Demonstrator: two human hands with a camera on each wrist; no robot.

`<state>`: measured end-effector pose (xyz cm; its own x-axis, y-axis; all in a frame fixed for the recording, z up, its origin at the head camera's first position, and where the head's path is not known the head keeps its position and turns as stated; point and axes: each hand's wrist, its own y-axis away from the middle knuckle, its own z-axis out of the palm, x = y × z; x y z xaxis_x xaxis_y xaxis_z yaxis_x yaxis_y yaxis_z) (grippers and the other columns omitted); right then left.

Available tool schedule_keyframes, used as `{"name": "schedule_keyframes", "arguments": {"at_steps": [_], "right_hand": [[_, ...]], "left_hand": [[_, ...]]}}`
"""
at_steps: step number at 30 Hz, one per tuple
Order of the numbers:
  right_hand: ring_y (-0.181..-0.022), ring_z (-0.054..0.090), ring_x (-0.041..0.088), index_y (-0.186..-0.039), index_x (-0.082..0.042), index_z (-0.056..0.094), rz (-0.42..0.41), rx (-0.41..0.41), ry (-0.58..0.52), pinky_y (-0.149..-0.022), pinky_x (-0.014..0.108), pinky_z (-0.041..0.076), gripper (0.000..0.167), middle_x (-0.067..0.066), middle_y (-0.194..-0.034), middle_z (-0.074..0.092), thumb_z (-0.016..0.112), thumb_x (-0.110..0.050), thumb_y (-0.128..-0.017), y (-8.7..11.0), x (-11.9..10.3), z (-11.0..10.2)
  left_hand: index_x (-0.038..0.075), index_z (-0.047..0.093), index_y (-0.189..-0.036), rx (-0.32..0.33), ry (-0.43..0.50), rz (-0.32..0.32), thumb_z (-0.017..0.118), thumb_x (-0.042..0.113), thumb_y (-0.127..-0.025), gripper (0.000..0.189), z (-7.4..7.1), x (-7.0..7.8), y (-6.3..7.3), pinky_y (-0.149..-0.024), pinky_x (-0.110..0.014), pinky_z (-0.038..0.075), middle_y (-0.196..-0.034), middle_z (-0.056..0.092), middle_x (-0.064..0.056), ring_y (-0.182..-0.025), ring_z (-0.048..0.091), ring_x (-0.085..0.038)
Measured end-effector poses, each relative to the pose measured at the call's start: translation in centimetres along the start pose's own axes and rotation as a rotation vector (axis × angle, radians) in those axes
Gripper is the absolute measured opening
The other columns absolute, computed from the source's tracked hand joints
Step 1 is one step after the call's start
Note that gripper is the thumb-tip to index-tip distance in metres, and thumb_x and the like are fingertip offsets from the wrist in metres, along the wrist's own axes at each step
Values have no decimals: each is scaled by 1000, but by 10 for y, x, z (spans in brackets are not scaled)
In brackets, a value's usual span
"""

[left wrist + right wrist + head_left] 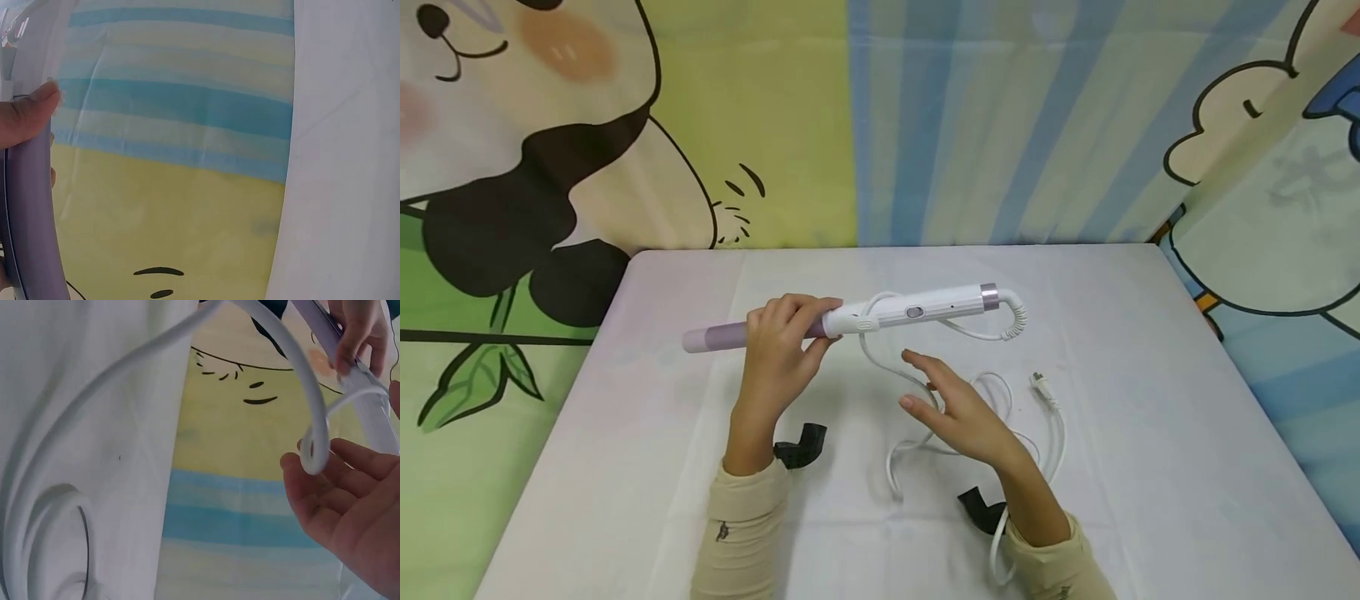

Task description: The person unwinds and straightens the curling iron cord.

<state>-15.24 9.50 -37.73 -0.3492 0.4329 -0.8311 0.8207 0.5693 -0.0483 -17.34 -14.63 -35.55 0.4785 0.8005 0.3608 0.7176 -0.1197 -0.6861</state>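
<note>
A hair iron with a white handle (936, 306) and a purple barrel (725, 337) is held over the table, tilted slightly up toward the right. My left hand (778, 350) grips the barrel close to the handle, thumb below and fingers over the top. The left wrist view shows the thumb (28, 115) lying across the iron. White cord (883, 364) wraps once around the handle and runs down to my right hand (962, 417). That hand is below the handle, fingers loosely spread; in the right wrist view a cord loop (317, 450) overlaps its fingertips.
On the white table (1150, 417), more of the cord lies in loose coils, with the plug (1040, 384) at right. Black wrist mounts (801, 446) show by both wrists. A printed cloth (797, 125) with cartoon figures hangs behind the table.
</note>
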Motion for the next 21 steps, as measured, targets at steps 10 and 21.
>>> {"name": "schedule_keyframes", "arguments": {"at_steps": [10,21], "right_hand": [[-87,60,10,-126,-6,51,-159,-50,-27,-73,26,48,36,2,-99,63,54,-15,-91,6,-8,7],[-71,60,8,-119,4,55,-378,45,-49,-65,22,48,30,5,-87,64,53,1,-88,11,-8,0]], "left_hand": [[16,68,-100,-42,-89,32,79,7,-67,35,2,2,-2,-76,-45,35,-90,62,-7,-83,57,-29],[19,69,-102,-136,-122,-3,80,9,-66,38,2,1,1,-73,-42,35,-90,63,-4,-83,58,-27]]}}
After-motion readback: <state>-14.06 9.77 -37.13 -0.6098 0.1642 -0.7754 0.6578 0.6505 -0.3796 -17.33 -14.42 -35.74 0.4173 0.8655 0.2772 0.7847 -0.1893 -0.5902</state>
